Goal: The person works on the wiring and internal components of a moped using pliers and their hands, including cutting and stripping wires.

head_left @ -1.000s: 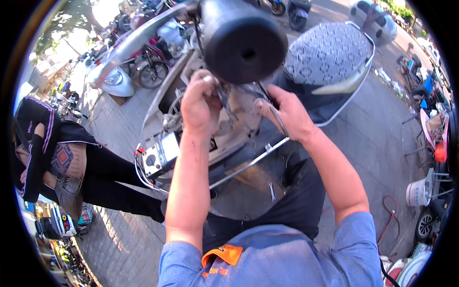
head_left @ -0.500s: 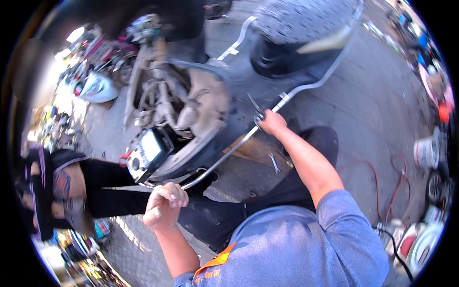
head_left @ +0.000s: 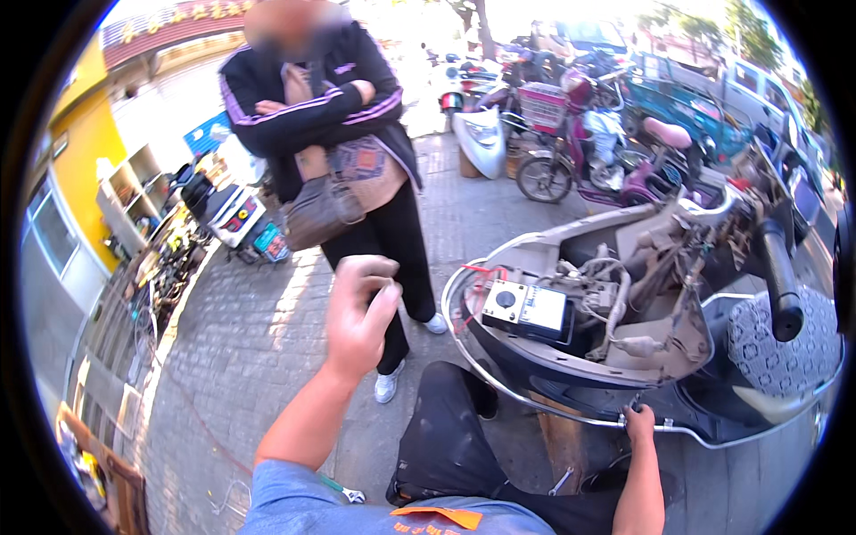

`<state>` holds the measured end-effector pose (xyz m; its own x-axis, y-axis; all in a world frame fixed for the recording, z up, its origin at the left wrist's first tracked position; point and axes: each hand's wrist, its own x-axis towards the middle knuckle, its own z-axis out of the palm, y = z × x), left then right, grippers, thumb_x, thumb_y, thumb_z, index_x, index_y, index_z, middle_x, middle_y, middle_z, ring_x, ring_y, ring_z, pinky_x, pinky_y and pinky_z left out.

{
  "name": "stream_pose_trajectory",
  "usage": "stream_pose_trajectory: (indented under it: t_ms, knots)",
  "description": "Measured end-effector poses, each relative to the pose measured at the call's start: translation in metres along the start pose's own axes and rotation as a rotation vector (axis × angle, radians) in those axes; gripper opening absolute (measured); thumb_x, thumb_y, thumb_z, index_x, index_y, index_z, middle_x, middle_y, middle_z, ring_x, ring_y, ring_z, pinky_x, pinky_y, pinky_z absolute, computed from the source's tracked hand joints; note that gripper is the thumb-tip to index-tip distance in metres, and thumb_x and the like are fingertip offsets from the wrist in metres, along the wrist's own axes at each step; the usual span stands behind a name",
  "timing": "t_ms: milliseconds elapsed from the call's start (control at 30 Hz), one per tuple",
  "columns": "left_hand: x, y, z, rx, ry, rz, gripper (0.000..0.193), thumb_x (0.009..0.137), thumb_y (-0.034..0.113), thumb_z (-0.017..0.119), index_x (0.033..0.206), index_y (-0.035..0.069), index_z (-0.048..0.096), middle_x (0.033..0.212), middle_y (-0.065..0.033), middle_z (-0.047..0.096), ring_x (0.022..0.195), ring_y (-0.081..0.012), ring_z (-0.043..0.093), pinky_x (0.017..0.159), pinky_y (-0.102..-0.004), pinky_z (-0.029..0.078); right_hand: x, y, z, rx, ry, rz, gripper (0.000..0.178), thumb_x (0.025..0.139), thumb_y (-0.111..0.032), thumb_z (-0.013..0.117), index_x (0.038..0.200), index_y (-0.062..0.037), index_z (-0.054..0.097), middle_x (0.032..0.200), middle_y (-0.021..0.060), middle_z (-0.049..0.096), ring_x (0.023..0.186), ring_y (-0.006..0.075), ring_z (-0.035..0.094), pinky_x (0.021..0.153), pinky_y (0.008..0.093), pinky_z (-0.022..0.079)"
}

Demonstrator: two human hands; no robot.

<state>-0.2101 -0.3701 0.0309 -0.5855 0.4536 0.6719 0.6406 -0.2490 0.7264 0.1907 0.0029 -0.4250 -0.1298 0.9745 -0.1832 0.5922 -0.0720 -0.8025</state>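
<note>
My left hand [head_left: 361,312] is raised in front of the standing person, fingers curled toward the thumb, with nothing visible in it. On the right, my right hand [head_left: 639,421] is closed on a small dark hand tool [head_left: 635,403], beside the metal side rail [head_left: 571,414] of a partly stripped scooter. The fingers hide most of the tool, so its kind is unclear. A boxy meter [head_left: 526,308] with a pale screen and red leads rests on the scooter's opened bodywork [head_left: 660,352]. Wiring [head_left: 615,285] lies exposed behind the meter.
A person with folded arms [head_left: 325,125] stands ahead, a brown bag [head_left: 323,212] at the hip. A spanner [head_left: 561,481] and an adjustable wrench [head_left: 354,496] lie low in view. Parked scooters [head_left: 580,134] stand behind; shelving and clutter [head_left: 134,201] line the left.
My view has swung up and left, bringing the standing person and street into sight. My left hand is raised, its thumb nearer the fingers. The right hand stays by the rail with the tool.
</note>
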Motion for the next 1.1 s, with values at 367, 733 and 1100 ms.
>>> stream_pose_trajectory:
  t_ms: [367, 733, 1100]
  knots:
    - [-0.002, 0.126, 0.006, 0.262, -0.351, 0.484, 0.046, 0.078, 0.022, 0.091, 0.117, 0.007, 0.073, 0.119, -0.0145, 0.063, 0.109, -0.03, 0.059, 0.09, -0.0406, 0.052, -0.112, -0.029, -0.019, 0.006, -0.048, 0.059, 0.037, 0.091, -0.025, 0.077, 0.112, 0.0055, 0.076, 0.096, 0.0124, 0.077, 0.088, 0.0208, 0.071, 0.081, 0.0397, 0.055]
    - [0.006, 0.138, -0.018, 0.426, -0.452, 0.533, 0.044, 0.082, 0.019, 0.087, 0.119, 0.005, 0.07, 0.119, -0.0146, 0.063, 0.107, -0.0288, 0.06, 0.089, -0.0399, 0.052, -0.135, -0.016, -0.028, 0.013, -0.034, 0.125, 0.036, 0.088, -0.031, 0.084, 0.108, -0.0024, 0.077, 0.096, 0.0138, 0.08, 0.092, 0.0267, 0.076, 0.088, 0.04, 0.057]
    - [0.002, 0.131, -0.017, 0.419, -0.496, 0.543, 0.042, 0.085, 0.017, 0.083, 0.122, 0.004, 0.068, 0.118, -0.0146, 0.063, 0.105, -0.0276, 0.06, 0.088, -0.0392, 0.052, -0.143, -0.021, -0.029, -0.11, -0.042, 0.08, 0.039, 0.088, -0.034, 0.081, 0.114, -0.0051, 0.077, 0.103, 0.0175, 0.08, 0.101, 0.0346, 0.077, 0.092, 0.0434, 0.058]
